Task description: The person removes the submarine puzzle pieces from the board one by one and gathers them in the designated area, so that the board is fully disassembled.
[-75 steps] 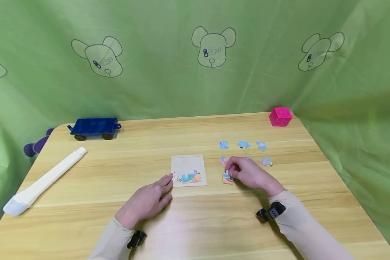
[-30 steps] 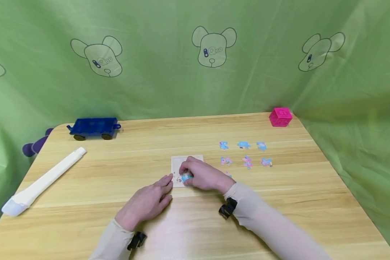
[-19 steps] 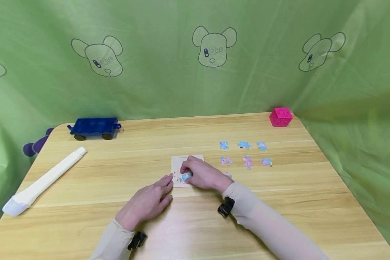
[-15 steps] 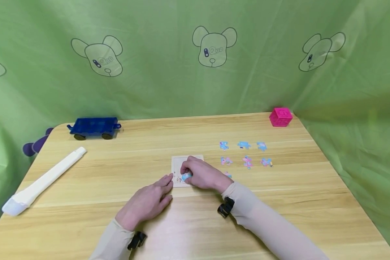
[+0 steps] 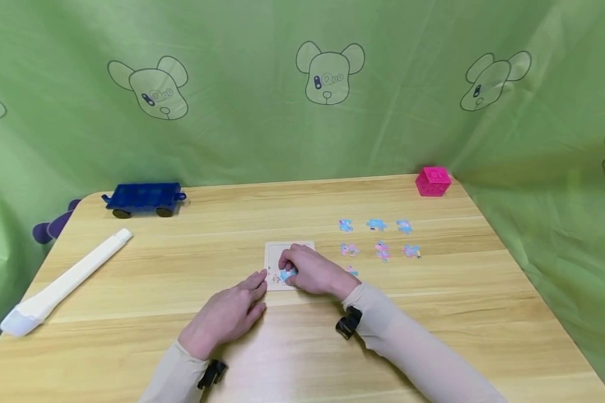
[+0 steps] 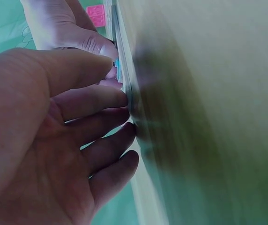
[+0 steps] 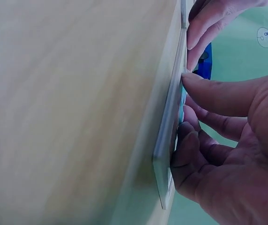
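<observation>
A small square puzzle tray (image 5: 276,250) with a pale raised border lies at mid-table, a few picture pieces in its lower part. My left hand (image 5: 227,316) rests with fairly straight fingers against its left edge; the left wrist view shows those fingertips (image 6: 130,131) at the tray's side. Over the tray, my right hand (image 5: 315,271) has curled fingers and pinches a jigsaw piece, mostly hidden beneath them. A light-blue piece (image 5: 286,274) shows beside its fingertips. In the right wrist view, the thumb (image 7: 218,93) touches the tray's edge.
Several loose jigsaw pieces (image 5: 376,224) lie in rows right of the tray, the closest piece (image 5: 352,271) beside my right wrist. Farther off are a pink cube (image 5: 433,181), a blue toy wagon (image 5: 143,197) and a long white object (image 5: 68,282). A green curtain (image 5: 242,112) hangs behind.
My right hand took an orange-and-blue jigsaw piece from the table and moved left onto the tray. During the last second it has barely shifted. The left hand has stayed at the tray's edge.
</observation>
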A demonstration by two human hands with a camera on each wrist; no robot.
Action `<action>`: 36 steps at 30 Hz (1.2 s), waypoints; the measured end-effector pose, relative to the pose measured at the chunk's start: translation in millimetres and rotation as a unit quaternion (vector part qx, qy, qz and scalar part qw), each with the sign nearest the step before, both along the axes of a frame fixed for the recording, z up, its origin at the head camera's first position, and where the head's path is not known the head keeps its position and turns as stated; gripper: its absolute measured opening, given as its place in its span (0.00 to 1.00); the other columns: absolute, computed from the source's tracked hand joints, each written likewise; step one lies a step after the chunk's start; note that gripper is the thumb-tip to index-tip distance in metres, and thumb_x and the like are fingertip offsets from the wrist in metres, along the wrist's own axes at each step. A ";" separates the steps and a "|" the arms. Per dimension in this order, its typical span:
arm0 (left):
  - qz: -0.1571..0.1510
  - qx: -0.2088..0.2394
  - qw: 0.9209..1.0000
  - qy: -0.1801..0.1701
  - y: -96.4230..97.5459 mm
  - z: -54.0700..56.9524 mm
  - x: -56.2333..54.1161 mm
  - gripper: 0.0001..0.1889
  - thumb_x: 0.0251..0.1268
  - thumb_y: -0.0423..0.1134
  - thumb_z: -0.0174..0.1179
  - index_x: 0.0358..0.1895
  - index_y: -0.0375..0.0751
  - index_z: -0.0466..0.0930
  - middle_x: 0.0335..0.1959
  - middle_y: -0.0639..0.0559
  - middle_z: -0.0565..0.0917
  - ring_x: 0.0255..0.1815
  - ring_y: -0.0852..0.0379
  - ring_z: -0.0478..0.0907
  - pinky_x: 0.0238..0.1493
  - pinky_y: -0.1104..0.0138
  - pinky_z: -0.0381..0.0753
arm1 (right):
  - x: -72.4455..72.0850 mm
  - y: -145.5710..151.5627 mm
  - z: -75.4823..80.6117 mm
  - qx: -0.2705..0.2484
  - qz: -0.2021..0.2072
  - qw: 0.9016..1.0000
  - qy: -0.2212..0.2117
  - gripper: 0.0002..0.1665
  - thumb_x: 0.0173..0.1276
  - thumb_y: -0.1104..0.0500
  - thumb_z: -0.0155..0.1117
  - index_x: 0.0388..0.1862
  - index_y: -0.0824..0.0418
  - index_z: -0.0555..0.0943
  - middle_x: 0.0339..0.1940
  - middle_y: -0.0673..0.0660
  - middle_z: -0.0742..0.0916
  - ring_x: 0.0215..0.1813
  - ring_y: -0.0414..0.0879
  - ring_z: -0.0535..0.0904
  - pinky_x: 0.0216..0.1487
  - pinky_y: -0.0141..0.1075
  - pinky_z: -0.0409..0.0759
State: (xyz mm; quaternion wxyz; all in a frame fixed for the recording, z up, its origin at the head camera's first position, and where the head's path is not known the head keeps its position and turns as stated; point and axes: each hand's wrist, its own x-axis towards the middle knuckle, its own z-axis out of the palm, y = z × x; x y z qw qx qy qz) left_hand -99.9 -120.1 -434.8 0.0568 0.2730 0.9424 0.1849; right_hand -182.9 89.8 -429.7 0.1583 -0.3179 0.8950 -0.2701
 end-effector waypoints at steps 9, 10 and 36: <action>-0.004 0.000 1.000 0.007 -0.5 -0.7 0.8 0.23 0.72 0.38 0.58 0.65 0.30 0.73 0.71 0.41 0.68 0.69 0.45 0.67 0.61 0.51 0.74 | 0.2 0.4 -0.6 0.007 -0.001 1.000 0.005 0.10 0.62 0.66 0.71 0.40 0.60 0.79 0.37 0.52 0.77 0.41 0.45 0.71 0.47 0.39 0.73; -0.003 0.000 1.000 0.006 -0.7 -0.9 0.8 0.23 0.72 0.39 0.57 0.65 0.31 0.73 0.71 0.42 0.68 0.69 0.45 0.67 0.61 0.51 0.74 | 0.2 0.3 -0.5 0.007 -0.001 1.000 0.004 0.10 0.62 0.66 0.71 0.40 0.60 0.79 0.37 0.52 0.77 0.42 0.45 0.71 0.47 0.39 0.73; 0.005 -0.058 0.996 0.074 4.8 -2.4 1.8 0.20 0.68 0.39 0.60 0.61 0.35 0.79 0.68 0.42 0.72 0.66 0.46 0.71 0.47 0.52 0.83 | -5.5 7.7 12.4 -0.040 -0.025 0.998 -0.041 0.09 0.65 0.71 0.63 0.38 0.58 0.82 0.32 0.50 0.81 0.36 0.42 0.76 0.41 0.35 0.77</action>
